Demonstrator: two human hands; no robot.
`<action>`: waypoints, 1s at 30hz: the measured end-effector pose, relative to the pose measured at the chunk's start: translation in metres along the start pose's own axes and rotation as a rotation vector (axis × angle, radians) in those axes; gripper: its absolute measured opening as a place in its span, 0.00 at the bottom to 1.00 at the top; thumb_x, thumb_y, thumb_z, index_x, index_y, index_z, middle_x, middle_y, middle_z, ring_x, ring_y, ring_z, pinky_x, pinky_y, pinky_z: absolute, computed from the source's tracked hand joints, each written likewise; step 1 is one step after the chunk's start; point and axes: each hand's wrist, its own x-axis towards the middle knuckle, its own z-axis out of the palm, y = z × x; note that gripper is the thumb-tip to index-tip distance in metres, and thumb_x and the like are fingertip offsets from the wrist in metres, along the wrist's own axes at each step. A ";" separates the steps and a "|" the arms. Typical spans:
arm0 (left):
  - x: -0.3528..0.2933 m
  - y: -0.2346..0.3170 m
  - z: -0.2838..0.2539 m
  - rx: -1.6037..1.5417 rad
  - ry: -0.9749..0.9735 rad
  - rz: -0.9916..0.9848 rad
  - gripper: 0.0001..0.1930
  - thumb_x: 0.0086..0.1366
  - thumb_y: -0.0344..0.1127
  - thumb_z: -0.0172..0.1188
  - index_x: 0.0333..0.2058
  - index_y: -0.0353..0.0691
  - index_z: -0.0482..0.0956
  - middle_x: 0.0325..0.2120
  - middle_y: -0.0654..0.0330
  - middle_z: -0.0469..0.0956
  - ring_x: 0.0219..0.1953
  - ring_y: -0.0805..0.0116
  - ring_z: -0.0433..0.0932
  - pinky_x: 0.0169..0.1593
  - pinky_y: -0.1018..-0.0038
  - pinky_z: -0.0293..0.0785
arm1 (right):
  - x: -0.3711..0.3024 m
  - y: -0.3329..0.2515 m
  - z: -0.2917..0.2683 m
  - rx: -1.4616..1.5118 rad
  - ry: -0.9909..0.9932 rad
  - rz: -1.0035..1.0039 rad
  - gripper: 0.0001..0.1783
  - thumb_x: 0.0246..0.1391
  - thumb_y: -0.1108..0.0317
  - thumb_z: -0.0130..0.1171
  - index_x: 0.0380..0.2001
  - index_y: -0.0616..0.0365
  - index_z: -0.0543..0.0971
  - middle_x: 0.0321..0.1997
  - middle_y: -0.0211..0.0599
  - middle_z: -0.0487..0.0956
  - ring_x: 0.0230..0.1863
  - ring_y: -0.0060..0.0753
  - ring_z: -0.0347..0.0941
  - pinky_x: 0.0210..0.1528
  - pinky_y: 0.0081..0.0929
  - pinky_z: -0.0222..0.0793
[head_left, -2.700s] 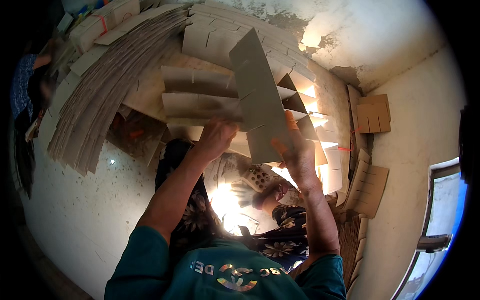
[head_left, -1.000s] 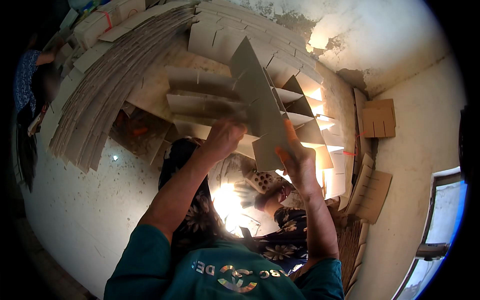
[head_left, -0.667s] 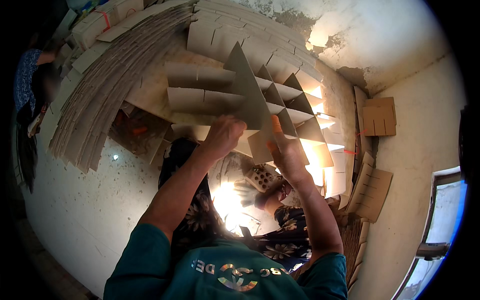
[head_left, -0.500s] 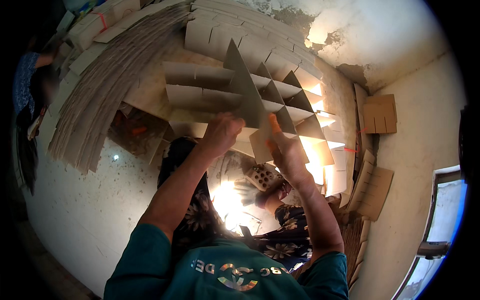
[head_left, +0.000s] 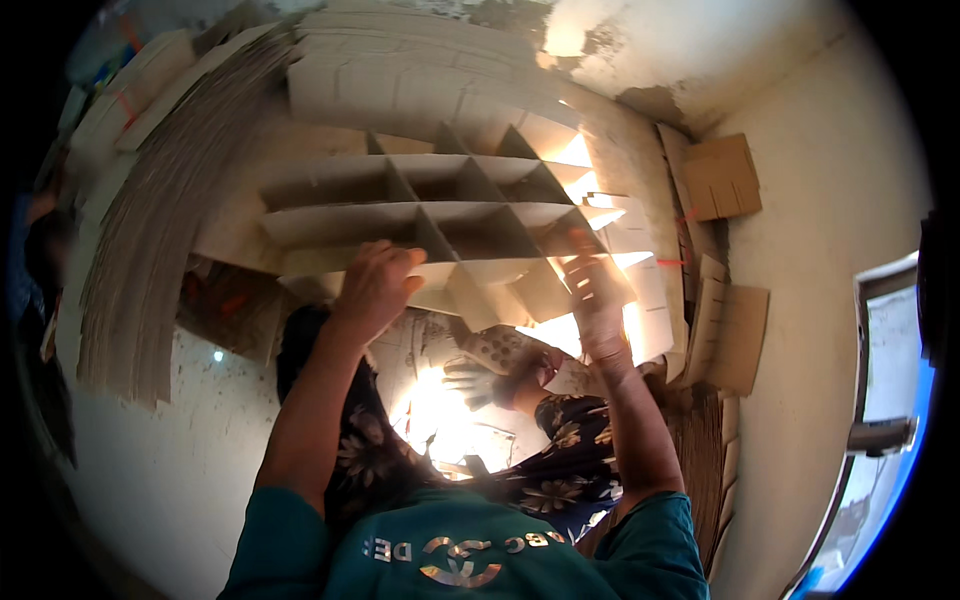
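Observation:
A grid-shaped cardboard divider (head_left: 480, 232), made of interlocked slotted strips, lies in front of me over the work surface. At its near long strip, my left hand (head_left: 378, 292) is closed, with the fingers curled at the strip's top edge. By the near right corner, my right hand (head_left: 598, 300) touches or almost touches the cross strips. Motion smears its fingers, so I cannot tell whether they grip. Several cells stand opened between the crossing strips, and the near strips tilt toward me.
Stacked flat cardboard strips (head_left: 150, 230) curve along the left. More slotted sheets (head_left: 420, 85) stand behind the divider. Cardboard pieces (head_left: 740, 340) lean on the right wall. Below the divider are a brick with holes (head_left: 495, 350) and a grey glove (head_left: 468, 382).
The upright cross strip that rose between my hands has gone down into the grid. My left hand has moved leftward, apart from the right. The view has also shifted.

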 end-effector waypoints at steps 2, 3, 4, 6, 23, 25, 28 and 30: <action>-0.001 0.000 -0.005 0.006 0.002 -0.009 0.18 0.44 0.27 0.70 0.38 0.35 0.82 0.31 0.52 0.80 0.35 0.54 0.76 0.41 0.63 0.72 | 0.001 0.042 -0.044 -0.218 0.130 0.234 0.21 0.58 0.69 0.59 0.55 0.58 0.73 0.45 0.41 0.78 0.42 0.35 0.75 0.44 0.29 0.73; 0.001 0.000 -0.008 -0.008 0.006 -0.015 0.19 0.44 0.27 0.71 0.39 0.35 0.82 0.31 0.53 0.80 0.35 0.54 0.76 0.41 0.63 0.73 | -0.004 0.063 -0.065 -0.329 0.138 0.375 0.20 0.59 0.68 0.59 0.54 0.59 0.74 0.50 0.42 0.78 0.49 0.36 0.75 0.50 0.29 0.73; 0.002 0.001 -0.010 -0.018 0.009 -0.023 0.20 0.43 0.27 0.71 0.40 0.35 0.82 0.31 0.53 0.80 0.35 0.54 0.77 0.41 0.64 0.73 | -0.017 0.092 -0.082 -0.478 0.176 0.352 0.19 0.58 0.66 0.60 0.52 0.61 0.76 0.51 0.46 0.78 0.48 0.40 0.76 0.49 0.31 0.74; 0.007 0.000 -0.005 -0.039 0.026 -0.017 0.21 0.44 0.26 0.72 0.41 0.34 0.81 0.31 0.53 0.80 0.35 0.54 0.76 0.41 0.64 0.73 | -0.074 0.163 -0.102 -0.653 0.279 0.213 0.28 0.54 0.54 0.63 0.52 0.61 0.74 0.50 0.52 0.77 0.51 0.48 0.73 0.52 0.36 0.72; 0.002 -0.005 0.001 -0.004 0.075 -0.069 0.20 0.45 0.26 0.71 0.41 0.35 0.82 0.30 0.53 0.80 0.36 0.54 0.76 0.41 0.64 0.73 | -0.135 0.195 -0.090 -0.571 -0.446 0.319 0.09 0.48 0.69 0.62 0.29 0.61 0.73 0.27 0.48 0.78 0.30 0.54 0.76 0.33 0.40 0.73; 0.000 -0.006 -0.002 0.000 0.100 -0.066 0.21 0.44 0.26 0.72 0.41 0.36 0.82 0.31 0.53 0.80 0.37 0.54 0.76 0.42 0.63 0.73 | -0.131 0.183 -0.084 -0.576 -0.413 0.318 0.13 0.45 0.67 0.66 0.28 0.62 0.73 0.27 0.49 0.78 0.31 0.54 0.76 0.33 0.40 0.73; -0.007 -0.015 -0.011 0.005 0.148 -0.064 0.23 0.43 0.27 0.73 0.42 0.37 0.81 0.33 0.54 0.80 0.39 0.55 0.75 0.46 0.63 0.71 | -0.125 0.184 -0.090 -0.484 -0.388 0.492 0.19 0.41 0.63 0.71 0.28 0.62 0.73 0.27 0.49 0.78 0.32 0.52 0.76 0.34 0.40 0.71; -0.018 -0.022 -0.020 0.019 0.210 -0.071 0.24 0.41 0.28 0.74 0.42 0.38 0.81 0.35 0.54 0.80 0.42 0.55 0.75 0.48 0.63 0.70 | -0.115 0.184 -0.105 -0.417 -0.364 0.694 0.18 0.43 0.62 0.71 0.28 0.61 0.72 0.27 0.50 0.77 0.31 0.51 0.76 0.33 0.41 0.70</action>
